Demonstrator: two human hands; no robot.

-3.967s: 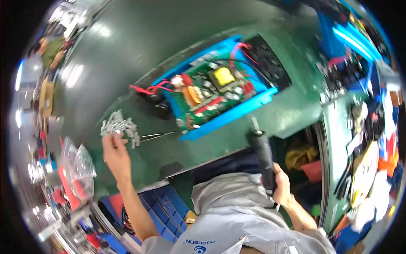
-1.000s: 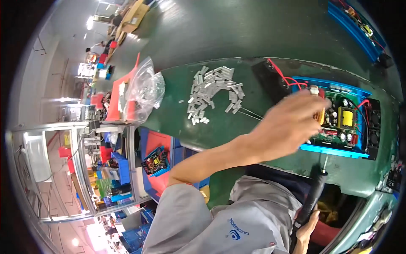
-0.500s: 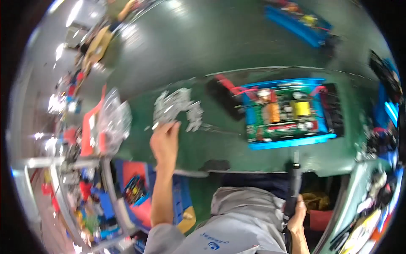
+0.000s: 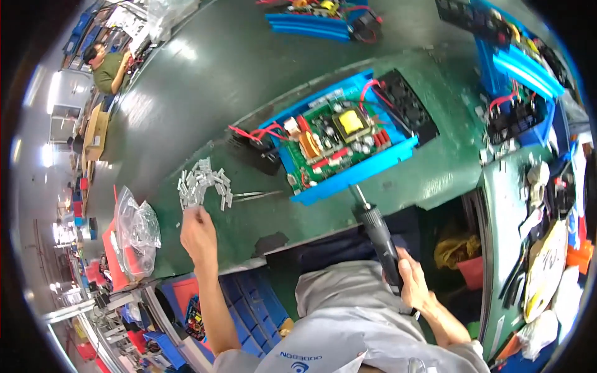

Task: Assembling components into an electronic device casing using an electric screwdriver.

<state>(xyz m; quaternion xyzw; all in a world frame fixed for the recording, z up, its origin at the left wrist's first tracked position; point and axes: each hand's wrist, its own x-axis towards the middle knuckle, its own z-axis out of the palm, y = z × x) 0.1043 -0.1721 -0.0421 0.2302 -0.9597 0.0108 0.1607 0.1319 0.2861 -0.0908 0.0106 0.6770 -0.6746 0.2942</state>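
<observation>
My left hand (image 4: 200,239) rests at the near edge of a pile of small translucent grey pieces (image 4: 202,177), its thumb and fingertips pinched together. Whatever lies between those fingertips is hidden. In my right hand (image 4: 413,283) is a black electric screwdriver (image 4: 380,239), tilted up and to the left. Its bit points at the near wall of a blue metal case (image 4: 360,178), just short of it or in front of it. Inside the case sits a green circuit board (image 4: 329,163) with a yellow transformer, capacitors and red wires. A black fan panel (image 4: 407,102) adjoins the case's right end.
Metal tweezers (image 4: 258,195) lie right of the pile. A clear plastic bag (image 4: 138,230) is at the table's left edge. More blue cases stand at the far side (image 4: 308,26) and right (image 4: 528,71). Another person (image 4: 107,69) sits at the far left.
The view has turned, so the table and case appear tilted. The screwdriver has swung from upright to a leftward slant, its bit nearer the case. My left hand stays at the pile.
</observation>
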